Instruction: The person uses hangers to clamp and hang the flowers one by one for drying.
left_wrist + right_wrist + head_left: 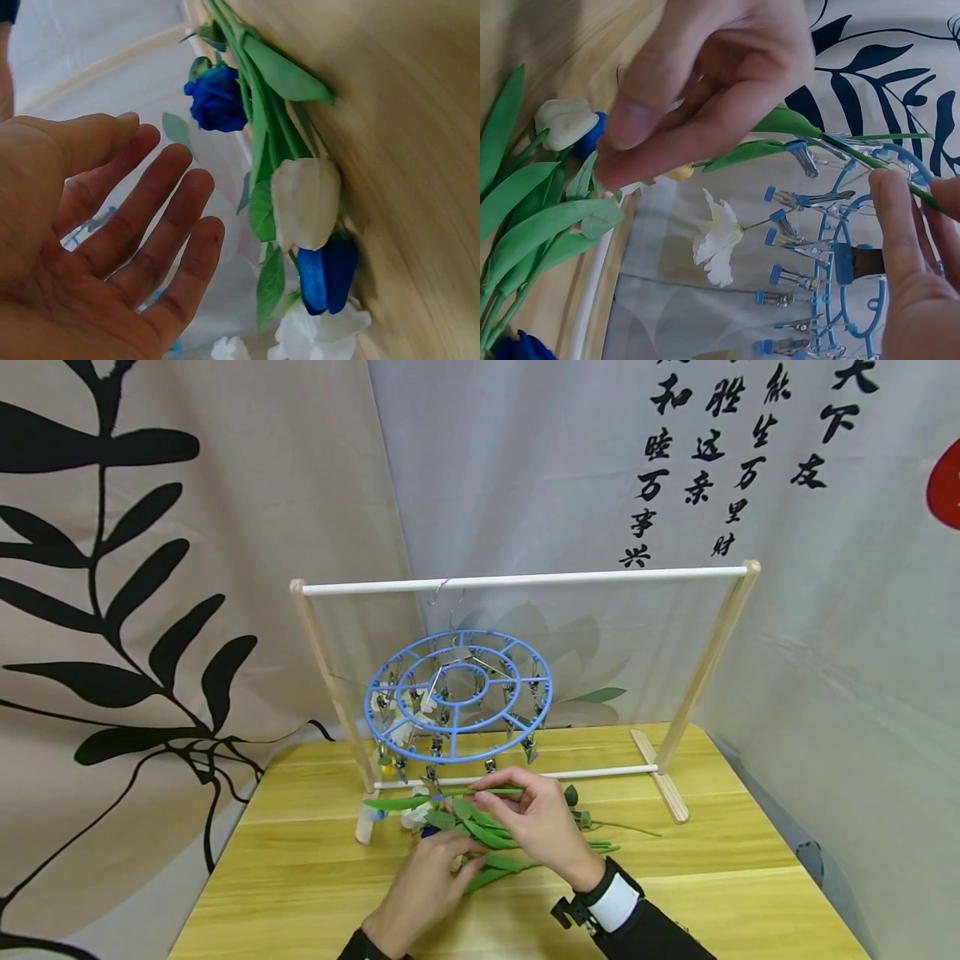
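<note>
Wooden tabletop (262, 893), rack (540, 580) near its far edge; the right hand (543, 827) pinches a stem (855, 154), the spread left hand (112, 255) is beside flowers (306, 204).

My right hand (532, 818): bare, black strap (596, 888) at the wrist, then broad white band (617, 905), then black sleeve (654, 935). Small black device (577, 913) with yellowish face juts off that wrist. My left hand (431, 877): bare, black cuff (366, 947), tiny speck on one fingertip.
</note>
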The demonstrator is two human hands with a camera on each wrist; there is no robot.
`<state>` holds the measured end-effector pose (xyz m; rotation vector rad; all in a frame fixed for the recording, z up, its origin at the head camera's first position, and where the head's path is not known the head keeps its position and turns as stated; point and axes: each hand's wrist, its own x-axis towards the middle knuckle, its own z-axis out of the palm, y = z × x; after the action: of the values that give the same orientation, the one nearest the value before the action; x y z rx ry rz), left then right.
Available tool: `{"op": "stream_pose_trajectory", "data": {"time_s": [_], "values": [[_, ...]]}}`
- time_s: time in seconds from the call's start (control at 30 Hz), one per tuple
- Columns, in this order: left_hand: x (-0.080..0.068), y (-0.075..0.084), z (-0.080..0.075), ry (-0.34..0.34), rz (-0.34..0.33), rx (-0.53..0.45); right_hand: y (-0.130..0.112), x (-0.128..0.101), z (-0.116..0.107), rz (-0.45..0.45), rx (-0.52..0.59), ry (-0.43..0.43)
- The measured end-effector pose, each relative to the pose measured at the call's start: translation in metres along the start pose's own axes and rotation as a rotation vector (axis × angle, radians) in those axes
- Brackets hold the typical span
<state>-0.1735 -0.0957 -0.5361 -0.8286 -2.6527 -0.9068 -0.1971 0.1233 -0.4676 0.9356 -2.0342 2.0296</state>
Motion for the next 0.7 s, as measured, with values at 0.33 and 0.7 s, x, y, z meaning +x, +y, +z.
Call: {"op": "stream_pose_trajectory", "data": {"time_s": [0.33, 0.7], "values": [[0.003, -0.015, 0.007, -0.037, 0.055, 0.073, -0.003, 0.015, 0.015, 0.018, -0.078, -0.086], [-0.001, -0.026, 0.013, -0.024, 0.184, 0.149, -0.008, 0.02, 0.021, 0.009, -0.139, -0.156]]}}
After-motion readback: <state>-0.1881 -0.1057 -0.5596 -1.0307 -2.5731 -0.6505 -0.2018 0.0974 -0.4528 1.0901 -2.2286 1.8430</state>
